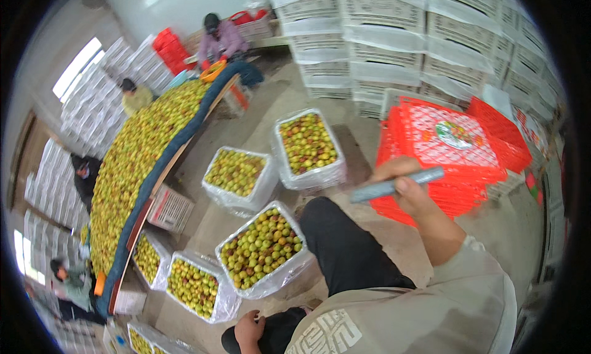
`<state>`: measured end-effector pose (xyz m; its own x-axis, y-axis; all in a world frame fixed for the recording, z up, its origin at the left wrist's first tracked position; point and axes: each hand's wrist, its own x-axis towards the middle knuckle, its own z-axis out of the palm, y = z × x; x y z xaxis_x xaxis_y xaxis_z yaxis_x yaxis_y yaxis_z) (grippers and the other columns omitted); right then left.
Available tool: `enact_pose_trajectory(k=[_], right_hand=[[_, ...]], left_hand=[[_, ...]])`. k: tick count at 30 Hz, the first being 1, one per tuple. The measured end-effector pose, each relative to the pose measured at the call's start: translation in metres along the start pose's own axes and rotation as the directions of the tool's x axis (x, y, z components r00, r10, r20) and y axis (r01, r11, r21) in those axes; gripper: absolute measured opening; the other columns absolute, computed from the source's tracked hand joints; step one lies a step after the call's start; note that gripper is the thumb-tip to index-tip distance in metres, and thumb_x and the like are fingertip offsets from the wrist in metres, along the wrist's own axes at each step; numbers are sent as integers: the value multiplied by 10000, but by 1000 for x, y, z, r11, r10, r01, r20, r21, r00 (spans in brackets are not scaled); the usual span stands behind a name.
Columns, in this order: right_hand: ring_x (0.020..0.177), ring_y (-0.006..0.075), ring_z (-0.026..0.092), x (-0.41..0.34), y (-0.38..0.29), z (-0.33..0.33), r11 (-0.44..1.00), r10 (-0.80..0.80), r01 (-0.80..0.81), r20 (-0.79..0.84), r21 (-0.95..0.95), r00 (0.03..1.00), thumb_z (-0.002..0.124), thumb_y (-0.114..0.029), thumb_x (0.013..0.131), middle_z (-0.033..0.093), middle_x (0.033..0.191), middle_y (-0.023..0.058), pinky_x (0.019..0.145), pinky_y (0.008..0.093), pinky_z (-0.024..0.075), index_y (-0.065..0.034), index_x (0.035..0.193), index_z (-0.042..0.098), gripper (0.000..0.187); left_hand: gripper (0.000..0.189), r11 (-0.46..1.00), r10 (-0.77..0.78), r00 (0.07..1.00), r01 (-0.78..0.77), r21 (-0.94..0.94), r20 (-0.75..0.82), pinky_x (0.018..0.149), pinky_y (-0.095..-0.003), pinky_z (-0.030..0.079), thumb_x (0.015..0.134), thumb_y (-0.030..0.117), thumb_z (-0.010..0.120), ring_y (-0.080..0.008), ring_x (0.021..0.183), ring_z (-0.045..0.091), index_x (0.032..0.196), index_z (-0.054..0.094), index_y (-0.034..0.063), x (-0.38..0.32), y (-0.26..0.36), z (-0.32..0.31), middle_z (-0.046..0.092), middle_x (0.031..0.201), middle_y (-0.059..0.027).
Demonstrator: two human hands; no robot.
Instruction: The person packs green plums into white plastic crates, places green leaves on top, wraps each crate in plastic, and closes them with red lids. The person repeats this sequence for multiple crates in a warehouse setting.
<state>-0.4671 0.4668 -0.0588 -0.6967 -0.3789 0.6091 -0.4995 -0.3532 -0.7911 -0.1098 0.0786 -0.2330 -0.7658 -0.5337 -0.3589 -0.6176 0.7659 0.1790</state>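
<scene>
My right hand [406, 183] grips a grey-blue bar-shaped object [397, 184], its exact kind unclear, held in front of a stack of red mesh sheets or bags [448, 158] with a round printed patch. My left hand [249, 327] rests at my dark-trousered knee, with no object visible in it. Beside my other knee is a plastic-lined crate of green-brown round fruit [261, 248]. Two more lined crates of fruit, one further left [236, 172] and one behind [308, 144], stand beyond it. Another lined crate [193, 285] stands to the left of the nearest one.
A long curved table of fruit, edged by a dark blue padded rim [159, 169], runs along the left, with several people at its far side. One person in purple [224, 45] is by an orange basket [213, 71]. Tall stacks of white crates [383, 45] line the back.
</scene>
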Motion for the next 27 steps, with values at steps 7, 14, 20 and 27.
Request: enact_pose_trajectory(k=[7, 14, 20, 27], right_hand=[[719, 176, 605, 26, 65, -12, 978, 192, -204, 527, -36, 828, 602, -218, 872, 621, 736, 63, 665, 327, 475, 17, 898, 681, 249], [869, 223, 629, -106, 153, -74, 696, 610, -707, 418, 125, 674, 621, -228, 821, 662, 841, 71, 807, 366, 498, -23, 1015, 711, 296], [1241, 342, 525, -251, 190, -71, 683, 717, -296, 535, -668, 447, 615, -276, 817, 628, 1247, 152, 1056, 472, 394, -47, 1087, 703, 365], [1066, 407, 609, -360, 267, -22, 375, 892, -225, 284, -899, 352, 577, -328, 837, 655, 1090, 185, 933, 498, 472, -85, 1079, 692, 361]], left_hand=[[321, 994, 88, 996, -86, -66, 27, 759, -447, 534, 904, 336, 599, -378, 875, 671, 1069, 691, 77, 13, 7, 4, 702, 972, -205], [383, 1000, -13, 997, 14, -13, 76, 874, -434, 522, 876, 356, 598, -350, 1027, 655, 1183, 680, 142, 1, 14, -4, 701, 1091, -164], [378, 997, -23, 986, 36, -75, 167, 882, -415, 518, 893, 347, 615, -329, 1030, 665, 1186, 679, 117, 8, 16, 3, 704, 1096, -172], [340, 1000, 10, 996, -9, -6, 92, 794, -397, 555, 830, 319, 681, -266, 880, 713, 1113, 711, 133, 12, 23, 9, 742, 958, -81]])
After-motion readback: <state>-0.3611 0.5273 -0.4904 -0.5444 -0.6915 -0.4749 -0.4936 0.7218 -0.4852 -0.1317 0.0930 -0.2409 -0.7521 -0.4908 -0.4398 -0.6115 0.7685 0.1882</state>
